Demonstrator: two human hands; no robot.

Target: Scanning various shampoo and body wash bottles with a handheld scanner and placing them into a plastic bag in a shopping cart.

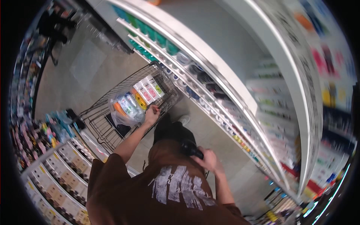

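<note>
A black wire shopping cart (97,130) stands in the aisle ahead and to the left. At its near side rim, my left hand (152,114) has its fingers curled over the wire. Inside lie three white boxes (146,92) with pink and green fronts, beside a yellow pack (140,101). Next to them is a clear plastic bag (126,108) with white-and-blue and orange packs in it. A dark flat item (119,125) lies under the bag. Close to my waist, my right hand (209,161) holds a dark bottle (191,148); its label cannot be read.
To the right runs a long white shelf unit (242,98) with rows of bottles (152,35). A slanted display rack (56,182) with small items stands at lower left. A dark stand (56,26) is at the upper left. Grey floor (64,92) lies beyond the cart.
</note>
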